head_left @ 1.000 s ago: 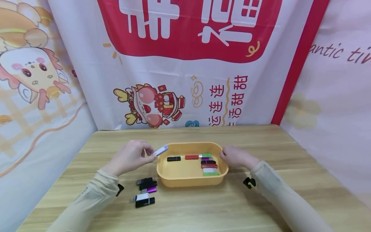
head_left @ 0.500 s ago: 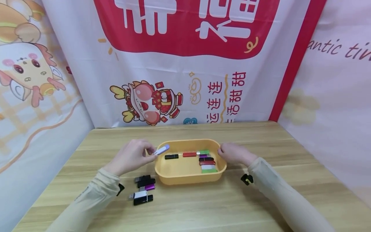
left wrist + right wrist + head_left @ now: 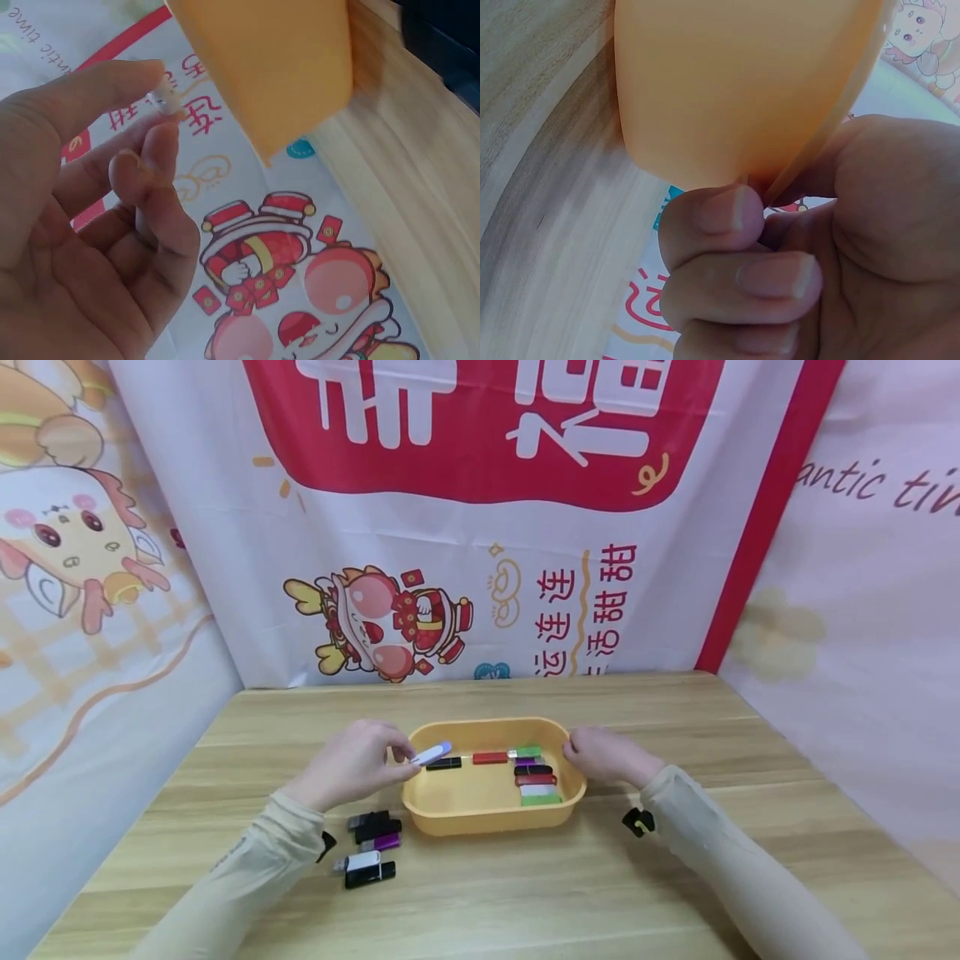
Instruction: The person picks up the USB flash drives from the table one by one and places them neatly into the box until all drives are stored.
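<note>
Between thumb and fingertips, my left hand [image 3: 360, 766] pinches a white and lavender USB stick [image 3: 432, 753] over the left end of a yellow plastic basin [image 3: 480, 820]. In the left wrist view only the small pale end of the stick [image 3: 163, 99] shows at the fingertips. My right hand [image 3: 611, 755] grips the basin's right rim, thumb on one side and curled fingers [image 3: 727, 210] on the other. Inside the basin lie a black USB stick [image 3: 444, 763], a red one [image 3: 490, 758] and a green one [image 3: 529, 752] along the back. More sticks sit in a column at the right, including a dark red one [image 3: 536, 780].
Left of the basin, several USB sticks lie on the wooden table [image 3: 525, 893], among them a purple one [image 3: 382, 842], a white one [image 3: 363, 861] and a black one [image 3: 371, 875]. A printed cloth [image 3: 480, 527] hangs behind the table's back edge.
My left hand has moved right with the USB stick, from outside the basin's left rim to over its inside. My right hand keeps its grip on the rim. The head view has shifted slightly.
</note>
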A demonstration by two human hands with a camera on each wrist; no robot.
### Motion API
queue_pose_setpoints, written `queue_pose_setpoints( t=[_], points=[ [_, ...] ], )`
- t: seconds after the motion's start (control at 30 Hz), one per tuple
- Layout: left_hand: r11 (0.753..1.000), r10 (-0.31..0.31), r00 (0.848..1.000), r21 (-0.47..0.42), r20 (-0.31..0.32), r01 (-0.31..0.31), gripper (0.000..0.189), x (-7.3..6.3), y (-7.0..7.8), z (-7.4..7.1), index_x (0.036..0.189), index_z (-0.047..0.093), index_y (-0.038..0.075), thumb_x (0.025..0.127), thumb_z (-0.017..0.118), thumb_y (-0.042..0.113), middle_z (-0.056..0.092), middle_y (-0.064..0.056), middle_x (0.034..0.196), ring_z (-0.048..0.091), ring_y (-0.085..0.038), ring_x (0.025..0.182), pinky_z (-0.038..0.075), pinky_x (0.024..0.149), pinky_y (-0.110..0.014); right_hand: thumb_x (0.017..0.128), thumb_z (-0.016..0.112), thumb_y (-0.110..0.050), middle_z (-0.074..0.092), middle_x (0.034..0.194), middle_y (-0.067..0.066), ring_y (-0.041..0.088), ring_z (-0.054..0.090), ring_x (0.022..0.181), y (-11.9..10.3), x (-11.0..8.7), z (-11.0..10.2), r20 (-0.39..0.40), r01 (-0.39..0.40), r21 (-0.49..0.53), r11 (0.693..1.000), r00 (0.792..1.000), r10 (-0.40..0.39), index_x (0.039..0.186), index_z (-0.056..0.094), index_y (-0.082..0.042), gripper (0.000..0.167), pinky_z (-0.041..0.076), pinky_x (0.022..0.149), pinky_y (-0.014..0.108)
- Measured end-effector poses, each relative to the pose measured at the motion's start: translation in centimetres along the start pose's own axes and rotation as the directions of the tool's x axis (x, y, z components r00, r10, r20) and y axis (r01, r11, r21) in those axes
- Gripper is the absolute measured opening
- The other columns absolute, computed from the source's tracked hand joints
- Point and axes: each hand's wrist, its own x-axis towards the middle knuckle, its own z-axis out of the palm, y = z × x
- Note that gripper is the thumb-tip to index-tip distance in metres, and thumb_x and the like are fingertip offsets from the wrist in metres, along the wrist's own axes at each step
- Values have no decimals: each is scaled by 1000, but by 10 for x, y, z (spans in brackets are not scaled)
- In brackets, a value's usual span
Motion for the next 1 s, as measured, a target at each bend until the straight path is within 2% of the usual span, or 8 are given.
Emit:
queue_pose_setpoints(
  t=[0.07,0.2,0.4,0.57,0.63,0.7,0.83,1.0],
  points=[
    [1000,-10,1000,17,27,10,10,5,0,3,82,74,19,80,82,24,60,13,74,54,-8,67,48,63,-29,104,41,-20,53,68,6,16,52,56,0,0,1,-1,3,1,1000,1000,-3,98,63,-2,29,48,56,32],
    [996,6,996,94,93,-14,9,22,-2,11,78,73,17,79,81,21,59,11,71,53,-9,67,47,63,-29,104,41,-20,54,69,6,16,52,57,1,0,3,5,-11,16,1000,1000,11,99,63,-2,29,48,57,32],
    [972,8,977,229,215,-58,22,42,1,20,63,63,19,75,81,15,53,9,61,51,-12,57,44,53,-29,104,41,-19,53,69,7,16,51,57,0,-5,2,4,-26,13,1000,1000,26,92,61,-6,27,47,54,32],
    [938,35,965,326,261,-123,47,48,6,25,52,50,18,81,81,40,43,8,48,42,-12,48,35,50,-31,105,41,-21,52,69,6,16,51,57,0,-4,2,-1,-30,-20,999,1000,30,89,60,-8,28,46,54,31],
    [929,39,962,344,271,-134,53,49,7,26,51,49,17,80,78,50,41,8,45,40,-13,46,34,51,-33,105,41,-21,52,69,6,16,52,57,0,-3,2,-5,-30,-27,999,1000,30,88,60,-8,28,46,53,32],
    [919,28,957,369,287,-137,52,52,9,26,53,50,18,81,77,52,43,7,46,42,-14,47,35,54,-34,105,41,-21,52,69,5,16,52,57,0,-2,2,-8,-33,-31,999,999,33,88,60,-8,28,46,54,32],
    [898,-6,944,417,329,-139,41,60,11,29,58,54,19,79,82,40,49,7,52,47,-16,54,39,63,-37,104,41,-20,53,69,6,17,53,58,1,-1,3,-6,-29,-22,999,1000,28,91,61,-7,27,47,56,33],
    [880,-33,933,452,358,-143,29,69,12,34,63,59,17,71,87,22,52,6,56,50,-16,57,43,60,-36,104,41,-20,52,68,5,16,52,58,0,1,3,-15,-8,-51,999,1000,7,84,59,-9,30,46,58,33]
  ],
)
